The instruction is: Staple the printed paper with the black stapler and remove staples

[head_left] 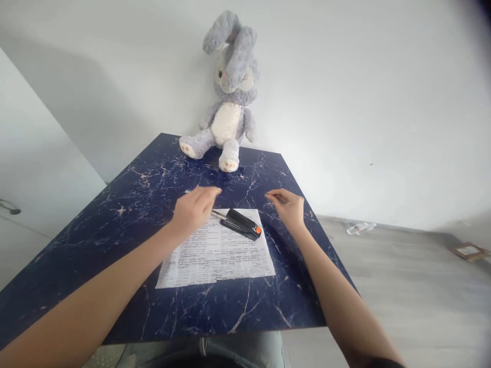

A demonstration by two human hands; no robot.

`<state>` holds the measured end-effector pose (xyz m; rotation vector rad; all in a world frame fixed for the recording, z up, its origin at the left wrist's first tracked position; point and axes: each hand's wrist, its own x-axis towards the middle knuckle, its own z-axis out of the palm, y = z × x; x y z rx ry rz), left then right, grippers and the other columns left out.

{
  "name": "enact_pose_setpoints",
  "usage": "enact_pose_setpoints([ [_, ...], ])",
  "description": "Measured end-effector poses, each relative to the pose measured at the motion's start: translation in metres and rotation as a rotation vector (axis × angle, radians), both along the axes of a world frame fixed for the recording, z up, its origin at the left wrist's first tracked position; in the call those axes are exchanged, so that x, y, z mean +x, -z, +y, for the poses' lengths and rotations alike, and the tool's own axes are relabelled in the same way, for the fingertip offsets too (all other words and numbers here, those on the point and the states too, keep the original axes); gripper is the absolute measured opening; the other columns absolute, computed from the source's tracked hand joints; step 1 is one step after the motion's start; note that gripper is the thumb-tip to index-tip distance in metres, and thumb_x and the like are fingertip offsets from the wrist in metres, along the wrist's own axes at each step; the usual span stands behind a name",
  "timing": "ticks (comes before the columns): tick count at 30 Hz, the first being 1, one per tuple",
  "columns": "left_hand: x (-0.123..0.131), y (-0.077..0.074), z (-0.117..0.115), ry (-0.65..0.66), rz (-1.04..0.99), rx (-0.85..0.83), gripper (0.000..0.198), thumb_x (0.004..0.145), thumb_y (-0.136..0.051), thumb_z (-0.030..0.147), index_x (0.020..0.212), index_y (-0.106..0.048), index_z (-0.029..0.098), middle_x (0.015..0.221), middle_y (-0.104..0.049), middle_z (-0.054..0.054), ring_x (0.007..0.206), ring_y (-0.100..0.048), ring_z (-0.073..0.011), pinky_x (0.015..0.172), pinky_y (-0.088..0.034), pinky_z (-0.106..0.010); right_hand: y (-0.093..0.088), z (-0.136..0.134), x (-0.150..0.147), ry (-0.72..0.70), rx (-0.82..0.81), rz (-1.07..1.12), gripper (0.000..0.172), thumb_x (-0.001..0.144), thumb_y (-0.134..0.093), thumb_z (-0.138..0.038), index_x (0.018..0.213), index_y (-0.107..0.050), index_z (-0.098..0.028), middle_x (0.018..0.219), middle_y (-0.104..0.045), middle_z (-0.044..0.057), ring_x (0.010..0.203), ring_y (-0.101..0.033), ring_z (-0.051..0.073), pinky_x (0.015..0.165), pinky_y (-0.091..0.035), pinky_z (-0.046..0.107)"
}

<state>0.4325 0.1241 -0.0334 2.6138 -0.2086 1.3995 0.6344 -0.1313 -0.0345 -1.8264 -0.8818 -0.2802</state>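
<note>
A black stapler (242, 225) with an orange end lies on printed sheets of paper (215, 260), its thin metal part sticking out toward my left hand (195, 208). That hand is held over the upper left of the paper with its fingers closed; whatever they may hold is hidden. A small pale piece (187, 191) shows just behind it, too small to name. To the right of the paper, my right hand (288, 205) is raised over the table with thumb and fingertips pinched. Anything between those tips is too small to make out.
The dark blue marbled table (126, 189) stands against a white wall. A grey plush rabbit (230, 122) sits at its far edge. On the floor to the right are a clear plastic wrapper (360, 228) and a brown box (468, 251).
</note>
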Motion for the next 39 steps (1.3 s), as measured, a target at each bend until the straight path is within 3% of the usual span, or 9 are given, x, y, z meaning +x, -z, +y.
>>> enact_pose_setpoints([
  [2,0.003,0.005,0.022,-0.318,0.169,-0.130,0.031,0.100,-0.049,0.013,0.124,-0.068,0.017,0.122,-0.074,-0.013,0.116,-0.068,-0.0280,0.098,-0.057,-0.044,0.016,-0.009,0.034,0.159,-0.047,0.028,0.020,0.085,-0.073,-0.039,0.086,-0.078,-0.019,0.083,-0.079,0.007,0.078,-0.074,0.025,0.081,-0.060,0.039],
  [4,0.005,0.012,0.045,-0.532,0.364,-0.182,0.037,0.098,-0.050,0.018,0.130,-0.068,0.013,0.139,-0.064,-0.020,0.129,-0.059,-0.0367,0.106,-0.050,-0.054,0.032,-0.015,0.059,0.261,-0.117,0.029,0.020,0.085,-0.070,-0.038,0.083,-0.077,-0.019,0.079,-0.078,0.007,0.075,-0.073,0.025,0.080,-0.058,0.038],
  [7,0.007,0.024,0.068,-0.597,0.612,-0.227,0.040,0.096,-0.051,0.021,0.131,-0.071,0.014,0.144,-0.062,-0.018,0.130,-0.057,-0.0384,0.107,-0.048,-0.056,0.047,-0.017,0.077,0.307,-0.301,-0.035,0.018,0.083,-0.068,-0.036,0.077,-0.076,-0.020,0.083,-0.078,0.008,0.077,-0.070,0.025,0.084,-0.054,0.040],
  [11,0.009,0.028,0.078,-0.519,0.688,-0.233,0.032,0.095,-0.052,0.020,0.111,-0.079,0.020,0.124,-0.075,-0.011,0.112,-0.068,-0.0302,0.103,-0.051,-0.042,0.050,-0.015,0.079,0.293,-0.412,-0.088,0.017,0.083,-0.067,-0.035,0.080,-0.075,-0.020,0.092,-0.078,0.009,0.082,-0.066,0.025,0.088,-0.050,0.042],
  [16,0.009,0.022,0.066,-0.467,0.619,-0.249,0.025,0.098,-0.051,0.022,0.102,-0.076,0.019,0.106,-0.077,-0.011,0.097,-0.070,-0.0293,0.088,-0.054,-0.039,0.029,-0.006,0.053,0.283,-0.242,-0.242,0.024,0.092,-0.060,-0.037,0.082,-0.072,-0.019,0.092,-0.074,0.010,0.085,-0.063,0.025,0.088,-0.050,0.041],
  [21,0.015,0.016,0.033,0.015,0.466,-0.250,0.025,0.106,-0.047,0.030,0.112,-0.069,0.019,0.109,-0.075,-0.009,0.099,-0.068,-0.0247,0.093,-0.051,-0.040,0.007,0.014,-0.018,-0.178,-0.162,-0.131,0.026,0.102,-0.055,-0.040,0.098,-0.072,-0.020,0.097,-0.072,0.006,0.085,-0.065,0.020,0.079,-0.054,0.034],
  [26,0.016,0.015,0.014,0.307,0.484,-0.129,0.023,0.108,-0.049,0.031,0.110,-0.069,0.019,0.104,-0.074,-0.007,0.096,-0.063,-0.0223,0.089,-0.048,-0.039,-0.003,0.025,-0.065,-0.478,-0.250,-0.235,0.027,0.102,-0.061,-0.040,0.123,-0.066,-0.023,0.115,-0.070,0.010,0.104,-0.064,0.026,0.094,-0.055,0.044],
  [30,0.016,0.017,0.020,0.367,0.496,-0.083,0.022,0.106,-0.052,0.032,0.110,-0.071,0.021,0.104,-0.074,-0.007,0.097,-0.061,-0.0225,0.088,-0.048,-0.038,-0.002,0.025,-0.066,-0.611,-0.369,-0.317,0.053,0.098,-0.068,-0.045,0.144,-0.051,-0.026,0.131,-0.064,0.012,0.113,-0.062,0.030,0.099,-0.054,0.050],
  [39,0.016,0.021,0.023,0.371,0.537,0.004,0.029,0.108,-0.050,0.037,0.104,-0.073,0.020,0.102,-0.074,-0.007,0.094,-0.061,-0.0217,0.085,-0.044,-0.037,0.003,0.025,-0.063,-0.610,-0.395,-0.301,0.049,0.101,-0.064,-0.034,0.146,-0.046,-0.027,0.128,-0.064,0.011,0.111,-0.061,0.028,0.097,-0.056,0.050],
])
